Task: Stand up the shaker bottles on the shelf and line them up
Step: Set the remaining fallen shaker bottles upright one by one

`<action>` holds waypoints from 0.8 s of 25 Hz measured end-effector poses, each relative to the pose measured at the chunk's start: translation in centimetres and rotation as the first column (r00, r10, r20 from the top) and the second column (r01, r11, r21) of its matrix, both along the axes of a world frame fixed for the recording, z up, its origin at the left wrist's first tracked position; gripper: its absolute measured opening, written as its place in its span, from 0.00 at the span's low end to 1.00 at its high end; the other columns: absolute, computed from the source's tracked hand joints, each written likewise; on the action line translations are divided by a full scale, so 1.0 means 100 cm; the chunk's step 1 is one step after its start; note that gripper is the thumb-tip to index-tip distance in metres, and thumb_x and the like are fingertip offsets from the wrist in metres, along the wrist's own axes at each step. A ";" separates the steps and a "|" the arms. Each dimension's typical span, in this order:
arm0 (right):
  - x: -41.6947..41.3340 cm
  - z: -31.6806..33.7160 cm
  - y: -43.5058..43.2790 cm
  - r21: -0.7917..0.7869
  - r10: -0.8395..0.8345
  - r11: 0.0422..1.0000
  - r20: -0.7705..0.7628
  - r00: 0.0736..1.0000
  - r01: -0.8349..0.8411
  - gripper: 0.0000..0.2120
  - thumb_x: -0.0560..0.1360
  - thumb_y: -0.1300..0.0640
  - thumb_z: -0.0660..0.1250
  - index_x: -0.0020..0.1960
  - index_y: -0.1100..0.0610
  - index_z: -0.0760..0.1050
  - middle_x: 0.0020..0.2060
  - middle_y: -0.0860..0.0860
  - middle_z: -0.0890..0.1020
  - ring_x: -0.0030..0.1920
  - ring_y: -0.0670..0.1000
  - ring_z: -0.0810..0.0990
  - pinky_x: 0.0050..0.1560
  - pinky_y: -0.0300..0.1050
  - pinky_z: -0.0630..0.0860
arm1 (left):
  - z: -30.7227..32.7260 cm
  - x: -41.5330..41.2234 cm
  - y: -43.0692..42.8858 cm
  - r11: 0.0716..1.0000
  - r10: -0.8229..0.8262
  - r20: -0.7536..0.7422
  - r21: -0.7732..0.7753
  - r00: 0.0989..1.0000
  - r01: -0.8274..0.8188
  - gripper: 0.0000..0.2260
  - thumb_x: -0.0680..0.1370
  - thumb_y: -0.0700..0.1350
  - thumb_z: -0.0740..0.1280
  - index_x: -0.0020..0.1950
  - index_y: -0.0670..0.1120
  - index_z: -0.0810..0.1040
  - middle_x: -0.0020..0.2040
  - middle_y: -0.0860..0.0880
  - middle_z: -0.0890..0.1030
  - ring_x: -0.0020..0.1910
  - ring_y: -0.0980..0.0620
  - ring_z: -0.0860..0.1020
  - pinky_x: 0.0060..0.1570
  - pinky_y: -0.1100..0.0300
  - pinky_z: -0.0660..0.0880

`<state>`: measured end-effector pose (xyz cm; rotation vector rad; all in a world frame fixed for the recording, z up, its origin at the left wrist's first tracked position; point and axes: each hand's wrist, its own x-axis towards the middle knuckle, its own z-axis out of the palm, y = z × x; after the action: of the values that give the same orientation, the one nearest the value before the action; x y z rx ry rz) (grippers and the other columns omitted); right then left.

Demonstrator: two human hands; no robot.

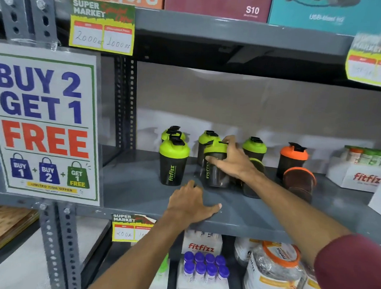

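Dark shaker bottles stand on the grey shelf (138, 185). A green-lidded one (173, 163) is upright at front left, with another (171, 132) behind it. My right hand (232, 162) grips a green-lidded shaker (213, 167) that is upright, slightly tilted. Behind it stand two more green-lidded shakers (207, 137) (254, 147). A dark bottle (252, 185) sits partly hidden under my right wrist. An orange-lidded shaker (292, 157) is upright at the right, and another orange-rimmed one (300, 183) lies tipped in front of it. My left hand (191, 204) rests flat on the shelf's front edge.
A white fitfizz box (357, 177) of small bottles stands at the shelf's right end. A "Buy 2 Get 1 Free" poster (42, 125) hangs on the left upright. Boxes sit on the shelf above; jars and purple-capped bottles (205, 266) fill the shelf below.
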<state>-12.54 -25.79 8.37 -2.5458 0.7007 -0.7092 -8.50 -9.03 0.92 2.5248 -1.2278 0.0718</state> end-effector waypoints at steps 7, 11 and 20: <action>-0.016 -0.029 -0.003 -0.018 0.196 0.980 0.227 0.954 -0.197 0.35 0.71 0.54 0.79 0.65 0.61 0.59 0.61 0.52 0.64 0.64 0.53 0.68 0.65 0.41 0.65 | -0.012 0.003 -0.015 0.999 0.024 0.060 -0.041 0.998 -0.022 0.40 0.75 0.72 0.59 0.74 0.42 0.71 0.75 0.43 0.69 0.73 0.42 0.70 0.69 0.49 0.67; -0.018 -0.028 0.004 -0.066 0.144 0.989 0.327 0.934 -0.130 0.40 0.69 0.42 0.78 0.67 0.60 0.60 0.61 0.50 0.62 0.67 0.53 0.66 0.66 0.41 0.65 | -0.015 0.004 -0.014 0.997 0.022 0.054 -0.069 0.998 -0.019 0.39 0.75 0.72 0.59 0.72 0.43 0.72 0.73 0.44 0.71 0.71 0.42 0.72 0.68 0.50 0.68; -0.001 0.046 -0.001 -0.137 -0.038 0.990 -0.093 0.995 0.025 0.28 0.76 0.38 0.67 0.69 0.56 0.74 0.65 0.57 0.77 0.67 0.58 0.75 0.65 0.52 0.73 | -0.017 0.006 -0.016 0.996 0.025 0.035 -0.089 0.999 -0.022 0.39 0.73 0.74 0.58 0.70 0.45 0.74 0.67 0.48 0.73 0.65 0.43 0.75 0.64 0.49 0.72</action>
<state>-12.66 -25.90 13.00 -2.7139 0.7487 -0.6697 -7.90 -10.63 -0.76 2.4714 -1.1817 0.1743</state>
